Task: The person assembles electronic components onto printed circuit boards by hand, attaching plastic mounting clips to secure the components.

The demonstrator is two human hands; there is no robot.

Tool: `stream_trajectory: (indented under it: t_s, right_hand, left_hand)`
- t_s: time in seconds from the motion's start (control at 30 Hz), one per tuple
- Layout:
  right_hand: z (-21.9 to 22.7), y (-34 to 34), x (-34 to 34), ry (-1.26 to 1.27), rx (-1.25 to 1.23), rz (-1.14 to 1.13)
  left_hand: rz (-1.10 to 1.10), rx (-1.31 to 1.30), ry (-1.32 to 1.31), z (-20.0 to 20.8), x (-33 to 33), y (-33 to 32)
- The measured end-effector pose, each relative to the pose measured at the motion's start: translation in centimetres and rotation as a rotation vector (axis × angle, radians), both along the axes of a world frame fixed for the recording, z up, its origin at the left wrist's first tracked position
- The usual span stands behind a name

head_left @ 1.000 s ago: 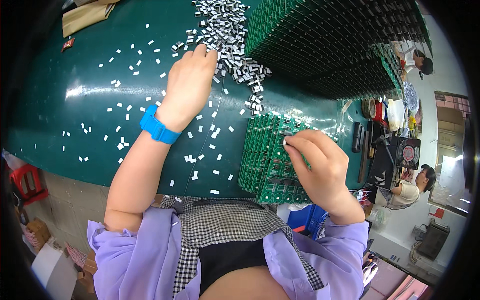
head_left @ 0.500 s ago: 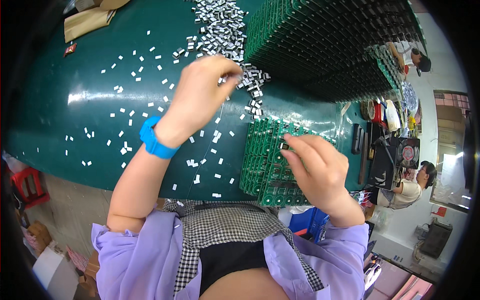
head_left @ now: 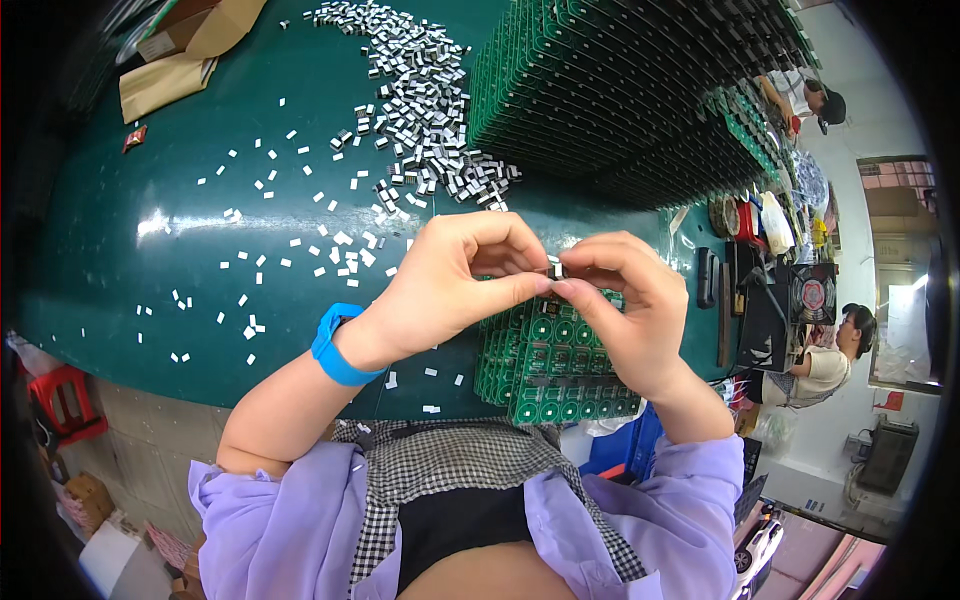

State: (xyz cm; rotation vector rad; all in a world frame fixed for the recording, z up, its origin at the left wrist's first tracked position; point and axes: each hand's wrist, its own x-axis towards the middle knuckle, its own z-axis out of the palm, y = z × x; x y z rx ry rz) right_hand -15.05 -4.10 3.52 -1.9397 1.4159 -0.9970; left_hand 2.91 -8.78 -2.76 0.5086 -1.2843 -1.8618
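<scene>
My left hand (head_left: 465, 270), with a blue band (head_left: 340, 345) at its wrist, meets my right hand (head_left: 625, 300) above a stack of green circuit boards (head_left: 555, 375). Between their fingertips is a small black-and-white electronic component (head_left: 556, 270), pinched from both sides. The fingers cover most of it. On the board below, near the right fingers, a dark component (head_left: 549, 308) shows. Beyond my hands lies a heap of similar small components with white tops (head_left: 425, 110).
Tall stacks of green boards (head_left: 620, 90) rise at the far right. Small white rectangular pieces (head_left: 255, 330) are scattered over the green table (head_left: 110, 270). Brown packaging (head_left: 170, 85) lies far left. Black bars (head_left: 708, 278) lie at the right edge; two other people are beyond.
My left hand has come back from the component heap to my right hand, and their fingertips now meet. Several components have shifted left and nearer at the heap's close edge.
</scene>
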Motion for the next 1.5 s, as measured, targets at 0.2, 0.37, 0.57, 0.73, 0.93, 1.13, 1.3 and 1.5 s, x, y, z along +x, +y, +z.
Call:
stream_trajectory:
  t_s: [0.2, 0.37, 0.57, 0.73, 0.93, 1.13, 1.3, 1.5]
  right_hand:
    - [0.0, 0.2, -0.6, -0.196, 0.095, -0.004]
    - [0.3, 0.5, -0.3, -0.488, 0.356, -0.046]
    - [0.3, 0.5, -0.8, -0.561, 0.554, 0.019]
    - [-0.1, 0.9, -0.6, -0.404, 0.252, 0.037]
    - [0.1, 1.0, -1.0, -0.087, 0.083, 0.125]
    - [0.9, 0.9, -1.3, -0.066, 0.055, 0.234]
    - [0.5, 1.9, -0.7, 0.185, -0.201, 0.064]
    - [0.1, 1.8, -0.9, 0.198, -0.248, 0.022]
  left_hand:
    - [0.265, -0.616, -0.378, 0.3, 0.4, 0.1]
    - [0.494, -0.740, -0.219, 0.5, -0.6, 0.4]
    - [0.553, -0.969, -0.177, -0.1, -0.4, 0.6]
    - [0.518, -0.897, -0.134, 0.0, -0.8, 0.7]
    - [0.419, -0.809, -0.119, -0.1, -0.7, 1.0]
    - [0.370, -0.710, -0.115, 0.3, -1.3, 2.1]
    - [0.496, -0.861, -0.195, -0.7, -1.5, 2.4]
    - [0.489, -0.848, -0.214, -0.5, -1.4, 2.0]
